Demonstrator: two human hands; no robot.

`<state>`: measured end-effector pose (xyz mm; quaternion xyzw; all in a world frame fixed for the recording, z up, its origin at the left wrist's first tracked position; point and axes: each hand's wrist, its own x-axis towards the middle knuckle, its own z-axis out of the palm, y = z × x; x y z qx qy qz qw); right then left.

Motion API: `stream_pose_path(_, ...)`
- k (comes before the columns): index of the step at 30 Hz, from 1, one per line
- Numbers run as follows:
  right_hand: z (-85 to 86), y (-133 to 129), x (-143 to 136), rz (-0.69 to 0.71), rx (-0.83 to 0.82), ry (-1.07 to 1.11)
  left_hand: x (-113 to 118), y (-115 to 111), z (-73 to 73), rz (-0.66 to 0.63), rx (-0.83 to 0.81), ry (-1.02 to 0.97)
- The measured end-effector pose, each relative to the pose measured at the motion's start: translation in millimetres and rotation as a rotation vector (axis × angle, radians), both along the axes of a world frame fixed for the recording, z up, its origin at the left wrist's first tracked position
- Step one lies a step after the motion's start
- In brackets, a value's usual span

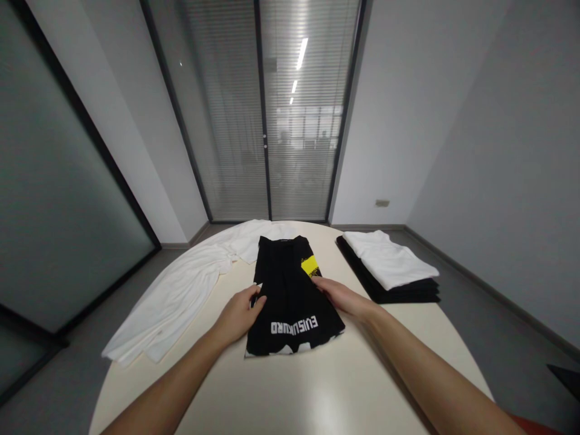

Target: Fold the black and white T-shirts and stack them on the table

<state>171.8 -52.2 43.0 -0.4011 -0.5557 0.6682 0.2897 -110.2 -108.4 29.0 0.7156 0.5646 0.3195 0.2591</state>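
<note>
A black garment (pixel 283 284), folded into a long shape, lies on the round cream table (pixel 290 399). White lettering and a white-patterned edge show at its near end, and a yellow patch sits on its right side. My left hand (pixel 241 309) grips the garment's left edge, thumb on top and the other fingers partly hidden beside it. At the right edge, my right hand (pixel 339 296) holds the cloth, its fingertips partly under the fabric near the yellow patch.
White garments (pixel 181 296) are spread along the table's left and far side. On the right, a folded white garment (pixel 389 257) rests on a stack of folded black cloth (pixel 408 293). Glass doors with blinds (pixel 267 121) stand beyond the table.
</note>
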Motion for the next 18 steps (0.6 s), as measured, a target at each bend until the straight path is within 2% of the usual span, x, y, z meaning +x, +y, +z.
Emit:
stream_pose_path(3, 6.1, -5.7, 2.3, 0.176, -0.025, -0.010, 0.6, -3.9, 6.9, -0.030, 0.010, 0.112)
stream_pose_path(6, 8.8, -10.0, 3.0, 0.209, -0.003, 0.003, 1.2, -5.7, 9.9, -0.026, 0.023, 0.143)
stream_pose_path(11, 3.4, -4.1, -1.6, 0.032, 0.135, 0.129, 2.6, -3.5, 8.1, -0.022, 0.193, -0.111)
stream_pose_path(13, -2.7, 1.6, -4.0, -0.066, 0.206, 0.157, 1.4, 0.2, 5.5, 0.041, 0.237, -0.205)
stream_pose_path(16, -15.2, 9.9, -4.2, -0.155, 0.295, 0.085, -3.7, 9.1, -6.1, 0.155, 0.209, -0.258)
stream_pose_path(18, -19.6, 12.4, -1.3, -0.187, 0.360, -0.049, -7.7, 15.1, -17.7, 0.154, 0.155, -0.254)
